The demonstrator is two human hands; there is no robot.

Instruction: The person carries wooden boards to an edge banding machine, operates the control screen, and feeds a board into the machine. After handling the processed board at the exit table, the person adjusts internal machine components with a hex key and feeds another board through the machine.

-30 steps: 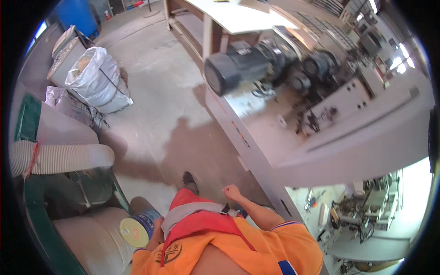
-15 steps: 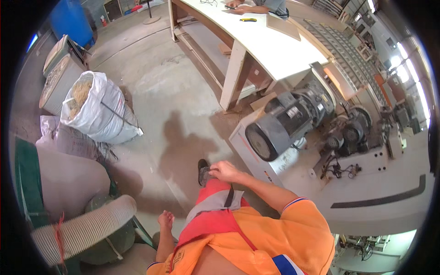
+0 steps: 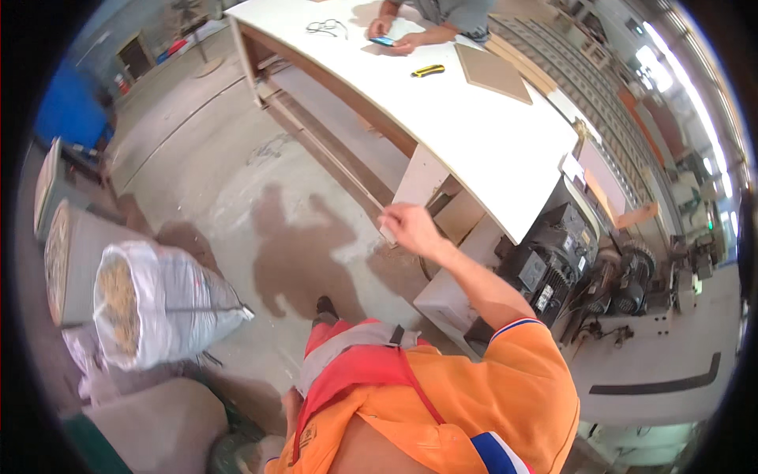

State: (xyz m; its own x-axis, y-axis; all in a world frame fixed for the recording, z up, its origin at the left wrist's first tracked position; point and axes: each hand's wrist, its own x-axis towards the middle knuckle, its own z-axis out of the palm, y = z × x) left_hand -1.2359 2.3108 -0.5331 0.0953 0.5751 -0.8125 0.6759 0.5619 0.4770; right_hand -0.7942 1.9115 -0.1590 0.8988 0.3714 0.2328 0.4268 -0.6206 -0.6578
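Observation:
My right hand (image 3: 412,230) is raised in front of me, its fingers curled together. Whatever may be inside those fingers is hidden. It appears over the near leg and edge of a white-topped workbench (image 3: 466,118); whether it touches them I cannot tell. My left hand (image 3: 291,404) hangs low by my side, partly behind the red apron (image 3: 355,375), and its fingers are not clear. On the bench lie a yellow utility knife (image 3: 428,71), a pair of glasses (image 3: 327,29) and a flat brown board (image 3: 493,73).
Across the bench a person's hands (image 3: 407,41) hold a phone (image 3: 383,41). A dark electric motor (image 3: 553,253) and a white machine (image 3: 655,355) stand on my right. At left are a white sack (image 3: 170,304) of shavings and a blue barrel (image 3: 71,107). Concrete floor (image 3: 205,174) lies ahead.
The bench now shows nearer and larger, and the sack sits lower in view. My right hand has risen toward the bench edge. The left hand has drawn back beside the apron.

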